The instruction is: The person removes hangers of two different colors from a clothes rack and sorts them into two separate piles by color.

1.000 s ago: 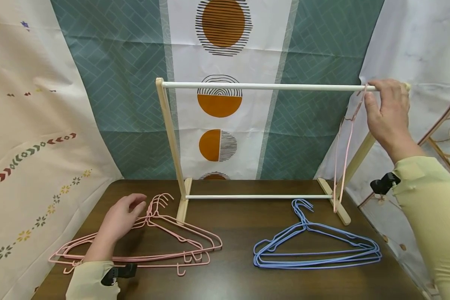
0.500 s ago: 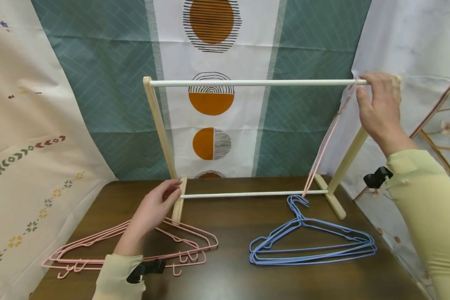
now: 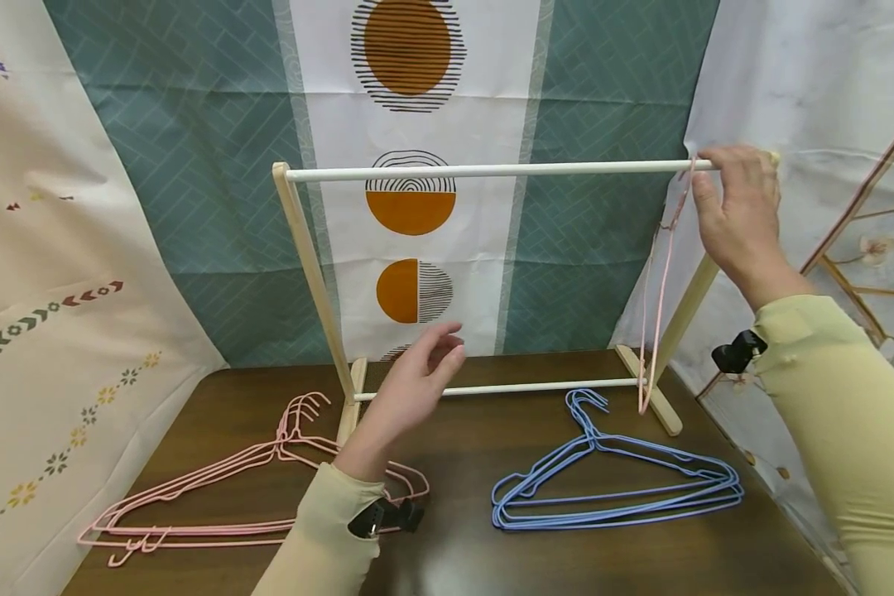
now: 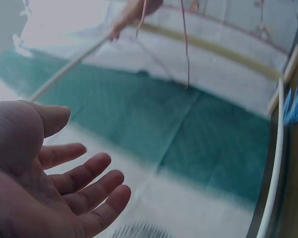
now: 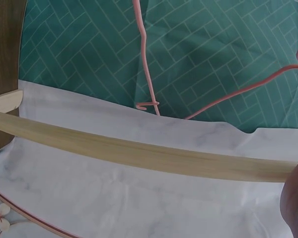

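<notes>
My right hand grips the right end of the white top rail of a small garment rack, with fingers over it and thumb below. Just left of that hand, a pink clothes hanger hangs from the rail, seen nearly edge-on; part of it also shows in the right wrist view. My left hand is raised before the rack's lower bar with nothing in it, its fingers spread and slightly bent in the left wrist view. Several pink hangers lie stacked on the table at left, partly behind my left forearm.
Several blue hangers lie stacked on the dark wooden table at right. Wooden posts on flat feet carry the rack's bars. Patterned cloths hang behind and at both sides.
My left hand has moved right and upward, from over the pink hangers to before the rack. The hanging pink hanger has swung back and forth. My right hand keeps its grip on the rail.
</notes>
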The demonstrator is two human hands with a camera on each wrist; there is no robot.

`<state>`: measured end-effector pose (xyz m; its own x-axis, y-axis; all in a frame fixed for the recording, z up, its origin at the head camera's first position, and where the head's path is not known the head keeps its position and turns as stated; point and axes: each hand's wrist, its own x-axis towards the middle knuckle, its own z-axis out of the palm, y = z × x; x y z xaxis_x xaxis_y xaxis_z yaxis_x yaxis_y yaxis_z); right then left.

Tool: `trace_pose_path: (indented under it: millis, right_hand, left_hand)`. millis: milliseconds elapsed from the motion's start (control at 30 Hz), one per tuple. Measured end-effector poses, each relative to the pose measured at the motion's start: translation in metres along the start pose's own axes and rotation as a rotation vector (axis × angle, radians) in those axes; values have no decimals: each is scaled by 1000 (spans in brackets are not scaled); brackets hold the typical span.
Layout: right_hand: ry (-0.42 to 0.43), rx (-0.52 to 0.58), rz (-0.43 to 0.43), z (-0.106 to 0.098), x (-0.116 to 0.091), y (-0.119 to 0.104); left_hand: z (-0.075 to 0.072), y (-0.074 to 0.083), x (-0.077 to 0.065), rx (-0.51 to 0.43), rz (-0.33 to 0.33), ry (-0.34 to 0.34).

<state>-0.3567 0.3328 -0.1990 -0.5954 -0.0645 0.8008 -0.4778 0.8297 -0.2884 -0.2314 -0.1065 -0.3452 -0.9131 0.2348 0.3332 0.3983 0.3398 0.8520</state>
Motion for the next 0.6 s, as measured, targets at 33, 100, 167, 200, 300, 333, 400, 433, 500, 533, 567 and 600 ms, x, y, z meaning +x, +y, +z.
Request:
trace_pose_path:
  millis: [33, 100, 167, 200, 300, 333, 400, 433, 500, 533, 567, 600]
  right_hand:
    - [-1, -2, -3, 0, 0, 0]
    - [1, -5, -14, 0, -1, 0]
    - [-1, -6, -21, 0, -1, 0]
    - [-3, -7, -22, 0, -1, 0]
    - [-3, -9, -25, 0, -1, 0]
    - [-4, -12, -22, 0, -1, 0]
    - [-4, -17, -17, 0, -1, 0]
    - [-2, -17, -17, 0, -1, 0]
    - [0, -18, -15, 0, -1, 0]
    - [-1, -18, -14, 0, -1, 0]
    - [1, -15, -14, 0, -1, 0]
    - [2, -14, -13, 0, -1, 0]
  left_hand:
    - [7, 5, 3, -10, 7, -8]
    - [19, 14, 10, -30, 21, -27]
    - [30, 22, 16, -51, 31, -47]
    - [34, 25, 18, -61, 34, -56]
    - [48, 37, 26, -89, 47, -74]
    - [52, 41, 28, -99, 50, -78]
    - [61, 50, 33, -118, 50, -84]
    - [66, 56, 35, -127, 52, -86]
    - [75, 66, 40, -142, 51, -93]
    - [79, 71, 42, -150, 53, -98]
    - [84, 76, 45, -162, 53, -103]
    - [88, 81, 47, -162, 50, -111]
